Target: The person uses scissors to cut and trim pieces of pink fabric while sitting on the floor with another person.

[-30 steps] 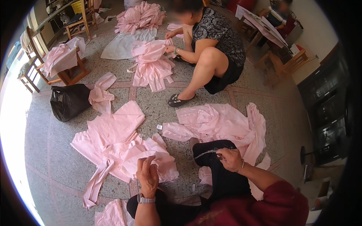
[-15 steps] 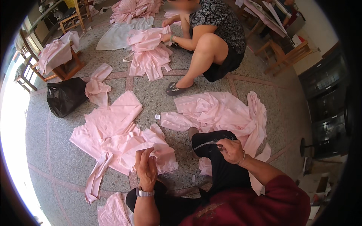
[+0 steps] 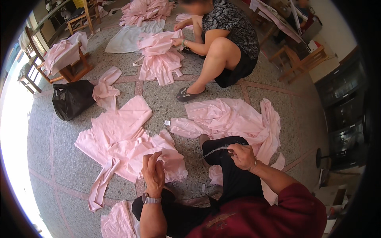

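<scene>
Thin pale-grey thread strands (image 3: pixel 216 150), pinched in the right hand (image 3: pixel 242 157) over the black-trousered knee (image 3: pixel 227 141), are probably best kept untangled, while the left hand (image 3: pixel 153 174), fingers curled, nears crumpled pale-pink fabric (image 3: pixel 125 147), grip unclear.

1. Dark red top (image 3: pixel 264 212), with a tan-toned decoration (image 3: pixel 220 223) on its front.
2. Short right sleeve (image 3: pixel 298 198), the same dark red.
3. Black trousers (image 3: pixel 240 180).
4. Bare left hand (image 3: pixel 153 174); silver-coloured wristwatch (image 3: pixel 152 199) at the wrist.
5. Bare right hand (image 3: pixel 243 157); thin, pale bracelet (image 3: pixel 253 164).
6. Greyish-brown shoe (image 3: pixel 203 139), partly hidden.
</scene>
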Demonstrator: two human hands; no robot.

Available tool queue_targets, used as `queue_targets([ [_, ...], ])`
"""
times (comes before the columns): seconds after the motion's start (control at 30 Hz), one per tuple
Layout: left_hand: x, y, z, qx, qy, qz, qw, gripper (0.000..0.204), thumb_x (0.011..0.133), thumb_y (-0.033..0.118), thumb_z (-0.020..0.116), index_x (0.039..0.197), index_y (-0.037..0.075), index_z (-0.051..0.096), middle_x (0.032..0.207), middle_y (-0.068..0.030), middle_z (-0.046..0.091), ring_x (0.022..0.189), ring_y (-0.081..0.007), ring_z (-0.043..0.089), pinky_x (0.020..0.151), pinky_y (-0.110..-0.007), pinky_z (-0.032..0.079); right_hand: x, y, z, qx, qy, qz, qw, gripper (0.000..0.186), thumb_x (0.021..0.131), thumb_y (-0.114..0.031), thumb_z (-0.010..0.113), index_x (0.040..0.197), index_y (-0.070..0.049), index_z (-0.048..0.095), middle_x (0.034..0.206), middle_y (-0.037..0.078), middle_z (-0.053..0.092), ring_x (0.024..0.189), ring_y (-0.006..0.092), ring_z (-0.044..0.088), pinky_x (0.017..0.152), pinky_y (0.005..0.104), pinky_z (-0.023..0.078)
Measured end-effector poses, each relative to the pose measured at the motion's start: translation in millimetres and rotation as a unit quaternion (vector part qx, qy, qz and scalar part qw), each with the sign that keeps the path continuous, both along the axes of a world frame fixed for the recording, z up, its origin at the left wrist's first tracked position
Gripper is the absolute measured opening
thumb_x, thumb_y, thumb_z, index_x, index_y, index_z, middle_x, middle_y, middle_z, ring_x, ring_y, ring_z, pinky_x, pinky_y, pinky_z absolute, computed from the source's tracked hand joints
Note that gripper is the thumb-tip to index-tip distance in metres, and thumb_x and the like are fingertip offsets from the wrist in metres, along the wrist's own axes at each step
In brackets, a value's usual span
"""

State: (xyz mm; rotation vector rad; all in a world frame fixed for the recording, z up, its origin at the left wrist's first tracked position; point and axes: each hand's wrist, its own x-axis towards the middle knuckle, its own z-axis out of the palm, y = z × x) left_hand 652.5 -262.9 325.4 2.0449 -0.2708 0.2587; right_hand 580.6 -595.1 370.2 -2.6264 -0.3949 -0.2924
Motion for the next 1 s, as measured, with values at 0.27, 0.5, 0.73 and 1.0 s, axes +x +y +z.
queue_targets([
  [0.27,-1.9,3.0,1.9,-0.013,0.019,0.006,1.0,0.032,0.081,-0.007,0.055,0.109,0.006,0.065,0.093,-0.0158,0.061,0.076,-0.034,0.062,0.062,-0.04,0.049,1.5,3.4,0.8,-0.015,0.005,0.001,1.0,0.029,0.071,0.002,0.069,0.097,-0.006,0.058,0.069,0.006,0.054,0.058,0.0226,0.06,0.052,0.0328,0.049],
  [0.5,-2.2,3.5,2.3,-0.015,0.027,0.005,1.0,0.03,0.082,-0.006,0.057,0.109,0.006,0.065,0.092,-0.0156,0.06,0.075,-0.0338,0.062,0.062,-0.04,0.049,1.0,2.2,-1.5,-0.011,0.008,-0.002,1.0,0.029,0.071,0.003,0.069,0.097,-0.005,0.058,0.07,0.006,0.054,0.059,0.0231,0.061,0.052,0.0333,0.049],
  [0.73,-4.7,2.5,-2.5,-0.02,0.022,0.001,1.0,0.031,0.081,-0.006,0.058,0.108,0.006,0.065,0.093,-0.0157,0.06,0.08,-0.034,0.062,0.065,-0.041,0.05,-3.4,-1.7,-5.3,0.009,0.006,-0.013,1.0,0.03,0.07,0.004,0.068,0.098,-0.003,0.059,0.069,0.008,0.056,0.06,0.0247,0.062,0.052,0.0343,0.049],
  [1.0,-0.1,2.7,0.9,-0.011,0.021,0.005,1.0,0.032,0.081,-0.007,0.058,0.109,0.007,0.065,0.094,-0.0153,0.06,0.076,-0.0343,0.062,0.063,-0.041,0.049,3.9,-2.6,-6.3,-0.008,-0.007,-0.005,1.0,0.028,0.072,0.003,0.066,0.098,-0.005,0.059,0.071,0.007,0.056,0.059,0.0243,0.061,0.053,0.0338,0.049],
])
